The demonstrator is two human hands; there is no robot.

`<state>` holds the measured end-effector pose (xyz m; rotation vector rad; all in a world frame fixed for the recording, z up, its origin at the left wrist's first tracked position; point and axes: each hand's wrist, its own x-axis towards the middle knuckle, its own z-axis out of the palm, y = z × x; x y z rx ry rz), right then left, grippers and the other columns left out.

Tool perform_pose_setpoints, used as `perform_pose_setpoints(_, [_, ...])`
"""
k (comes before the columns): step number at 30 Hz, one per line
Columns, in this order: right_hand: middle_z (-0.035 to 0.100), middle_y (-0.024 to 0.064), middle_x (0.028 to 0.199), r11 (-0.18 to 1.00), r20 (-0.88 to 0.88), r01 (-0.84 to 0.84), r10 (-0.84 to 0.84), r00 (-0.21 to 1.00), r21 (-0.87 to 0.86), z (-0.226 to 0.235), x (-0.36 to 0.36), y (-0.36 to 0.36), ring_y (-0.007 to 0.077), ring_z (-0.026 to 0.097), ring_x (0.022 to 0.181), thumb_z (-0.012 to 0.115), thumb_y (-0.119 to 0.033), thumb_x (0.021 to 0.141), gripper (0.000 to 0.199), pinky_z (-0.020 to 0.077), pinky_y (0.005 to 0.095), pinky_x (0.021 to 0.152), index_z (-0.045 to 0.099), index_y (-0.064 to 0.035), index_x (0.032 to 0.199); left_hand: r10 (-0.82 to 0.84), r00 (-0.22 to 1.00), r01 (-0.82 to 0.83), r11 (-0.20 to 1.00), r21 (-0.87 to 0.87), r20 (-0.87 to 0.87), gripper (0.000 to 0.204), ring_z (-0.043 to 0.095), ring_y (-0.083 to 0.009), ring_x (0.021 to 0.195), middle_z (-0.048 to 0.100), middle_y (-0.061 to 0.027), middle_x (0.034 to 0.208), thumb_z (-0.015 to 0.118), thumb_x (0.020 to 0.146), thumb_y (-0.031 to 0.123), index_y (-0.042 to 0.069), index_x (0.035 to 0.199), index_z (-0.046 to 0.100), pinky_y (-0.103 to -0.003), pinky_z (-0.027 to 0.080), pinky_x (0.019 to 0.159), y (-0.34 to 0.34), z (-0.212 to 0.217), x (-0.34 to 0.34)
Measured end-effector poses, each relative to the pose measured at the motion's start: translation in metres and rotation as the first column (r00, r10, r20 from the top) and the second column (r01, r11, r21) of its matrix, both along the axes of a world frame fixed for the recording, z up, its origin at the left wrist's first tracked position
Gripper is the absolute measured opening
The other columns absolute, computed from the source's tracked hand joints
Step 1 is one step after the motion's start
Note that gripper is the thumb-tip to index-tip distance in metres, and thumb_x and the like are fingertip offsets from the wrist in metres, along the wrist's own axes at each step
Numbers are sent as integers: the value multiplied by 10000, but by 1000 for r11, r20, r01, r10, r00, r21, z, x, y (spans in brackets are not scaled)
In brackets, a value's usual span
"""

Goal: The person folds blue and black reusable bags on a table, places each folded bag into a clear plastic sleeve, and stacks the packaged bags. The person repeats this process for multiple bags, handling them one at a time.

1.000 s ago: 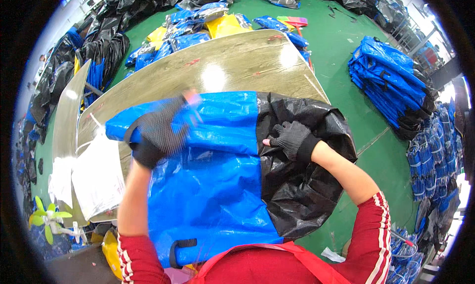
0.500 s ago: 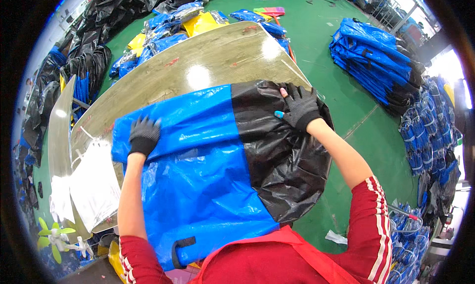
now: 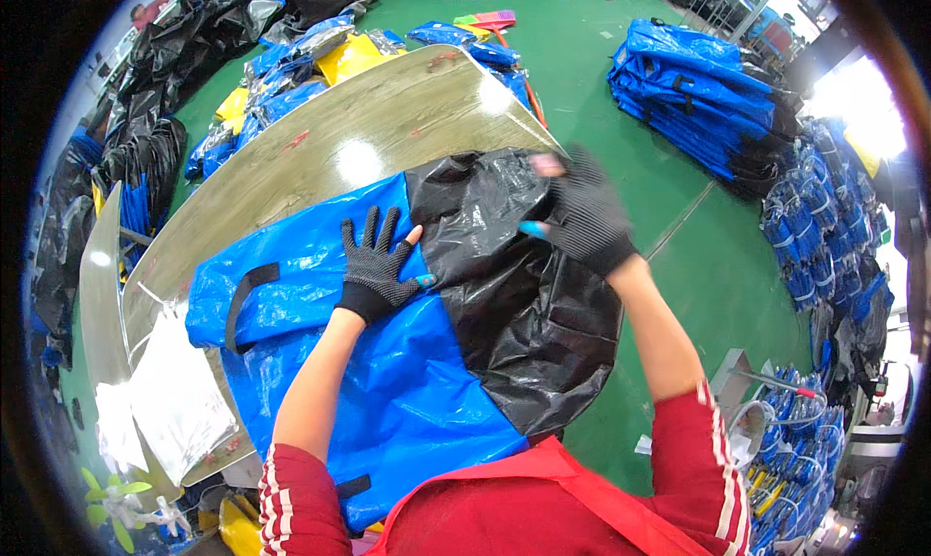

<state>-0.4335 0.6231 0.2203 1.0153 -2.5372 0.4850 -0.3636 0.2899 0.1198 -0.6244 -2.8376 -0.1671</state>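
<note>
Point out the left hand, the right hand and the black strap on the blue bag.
left hand (image 3: pixel 373 265), head view, back of the glove.
right hand (image 3: pixel 587 217), head view, back of the glove.
black strap (image 3: pixel 244 299), head view, its bend.

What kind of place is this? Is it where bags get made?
Probably a bag workshop or packing floor. A gloved left hand presses a blue-and-black bag on a worktable, and stacks of blue bags sit on the green floor.

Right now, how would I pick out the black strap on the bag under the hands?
On the long wooden table lies a blue and black bag. The left hand presses its blue half; just left of that hand a black strap curves, the only dark band there.
</note>
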Motion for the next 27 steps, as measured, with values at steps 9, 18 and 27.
perform_pose_setpoints(9, [634, 211, 1007, 917, 166, 192, -141, 976, -350, -5, -59, 12, 407, 610, 920, 509, -183, 886, 352, 497, 429, 787, 563, -174, 1234, -62, 988, 96, 961, 261, -139, 700, 232, -383, 1375, 292, -180, 1482, 510, 809, 611, 225, 1387, 427, -565, 84, 1106, 39, 21, -38])
perform_pose_setpoints(18, [565, 194, 1215, 997, -110, 71, -69, 992, 22, 44, -58, 7, 401, 542, 1110, 658, -281, 781, 642, 426, 465, 952, 419, -261, 1377, -43, 996, 49, 995, 90, -75, 666, 136, -384, 1411, 242, -171, 1510, 525, 773, 653, 275, 1322, 521, -604, 42, 1103, 44, -7, -60])
perform_pose_setpoints(27, [653, 53, 842, 745, 208, -509, 467, 859, 430, 50, 44, -23, 267, 614, 997, 605, -230, 707, 123, 402, 458, 1017, 661, -149, 781, -274, 956, 285, 952, 115, -104, 598, 298, -405, 1321, 307, -176, 1458, 539, 818, 509, 262, 1358, 460, -641, 129, 1070, 121, 21, -39])
